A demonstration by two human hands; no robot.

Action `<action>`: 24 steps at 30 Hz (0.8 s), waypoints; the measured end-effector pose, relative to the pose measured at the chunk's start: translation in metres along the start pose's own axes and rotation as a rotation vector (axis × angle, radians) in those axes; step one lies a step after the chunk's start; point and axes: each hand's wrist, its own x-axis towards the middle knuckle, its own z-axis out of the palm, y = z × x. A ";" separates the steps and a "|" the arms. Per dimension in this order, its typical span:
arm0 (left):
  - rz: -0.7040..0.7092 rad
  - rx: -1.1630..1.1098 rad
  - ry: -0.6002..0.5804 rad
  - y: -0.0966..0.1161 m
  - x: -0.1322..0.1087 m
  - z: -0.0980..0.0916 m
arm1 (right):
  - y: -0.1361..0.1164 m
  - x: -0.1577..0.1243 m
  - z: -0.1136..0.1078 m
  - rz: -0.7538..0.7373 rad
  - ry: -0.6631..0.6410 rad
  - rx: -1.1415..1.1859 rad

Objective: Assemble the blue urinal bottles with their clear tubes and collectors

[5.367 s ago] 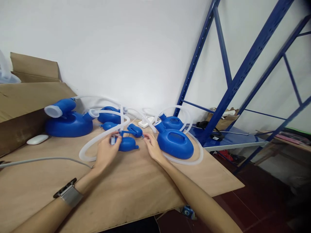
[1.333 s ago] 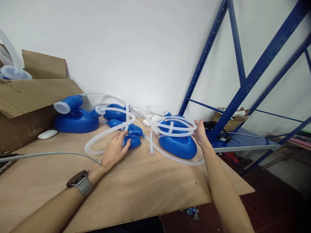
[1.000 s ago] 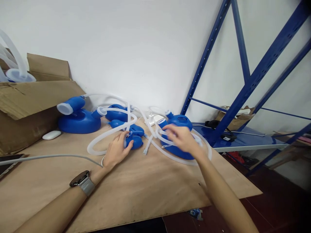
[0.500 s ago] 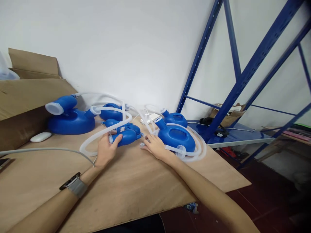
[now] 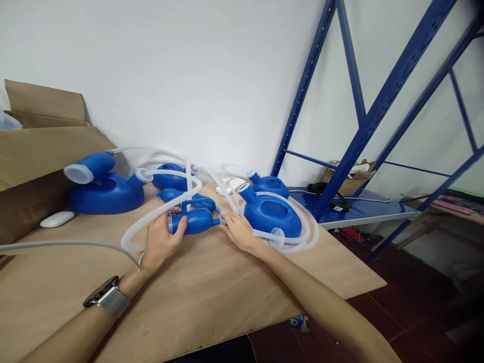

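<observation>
My left hand [image 5: 162, 239] is wrapped round the wide end of a blue bottle-shaped part [image 5: 197, 222] that lies on its side above the wooden table [image 5: 196, 302]. At the narrow end of this part, my right hand [image 5: 238, 232] has its fingers closed on the small clear tip. Just behind it lies a similar blue part [image 5: 206, 202]. A large blue jug [image 5: 270, 217] stands right of my right hand, with a clear tube [image 5: 313, 227] looped about it. Another tube [image 5: 151, 216] curves behind my left hand.
More blue jugs stand at the left [image 5: 106, 194], the back middle [image 5: 170, 179] and the back right [image 5: 270, 185]. A cardboard box [image 5: 45, 151], a white mouse [image 5: 56, 219] and a grey cable are at left. Blue shelving [image 5: 370, 108] rises at right.
The held blue part has come apart from the one behind it and towards me. My right fingers have closed in on its narrow tip. The view has shifted slightly.
</observation>
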 end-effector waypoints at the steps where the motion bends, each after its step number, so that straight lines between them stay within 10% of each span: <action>1: 0.012 0.009 -0.013 0.000 -0.001 0.000 | -0.001 -0.001 -0.001 -0.002 -0.003 0.016; 7: 0.046 0.008 -0.124 0.007 -0.005 -0.002 | -0.010 -0.005 -0.002 0.042 -0.043 0.061; 24: 0.445 -0.098 0.082 0.027 -0.017 -0.001 | -0.018 -0.012 -0.007 0.064 -0.093 0.013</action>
